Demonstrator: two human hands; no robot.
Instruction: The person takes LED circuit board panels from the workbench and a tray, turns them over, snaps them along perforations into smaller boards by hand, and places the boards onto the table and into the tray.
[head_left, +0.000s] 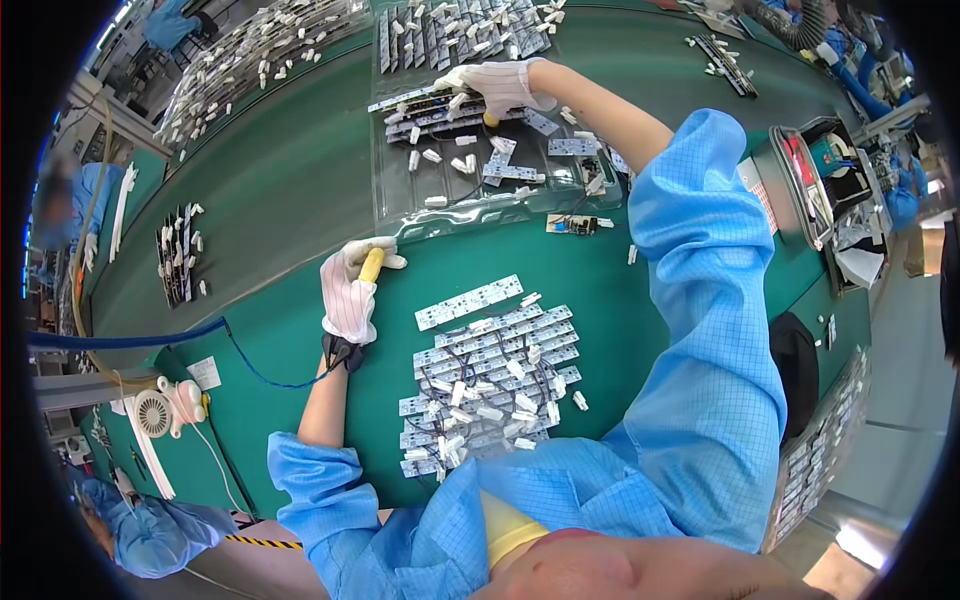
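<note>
My right hand (500, 86), in a striped white glove, reaches over a clear plastic tray (400, 228) and grips a row of LED circuit board strips (415, 102). Its fingertips are partly hidden among the boards and white connectors. My left hand (350, 290), also gloved with a yellow finger cover, hovers by the tray's near left corner. Its fingers are loosely bent and apart, holding nothing. A black wrist strap (343, 352) with a blue cord circles my left wrist. Before me lies a pile of LED board strips (490, 375) with black wires and white connectors.
A small component board (572, 225) lies beside the tray. More board strips (178, 255) stand at left, with another bundle (722, 65) at far right. A white fan (153, 412) sits at left. A bin of tools (815, 185) stands right. Co-workers in blue (165, 530) are at left.
</note>
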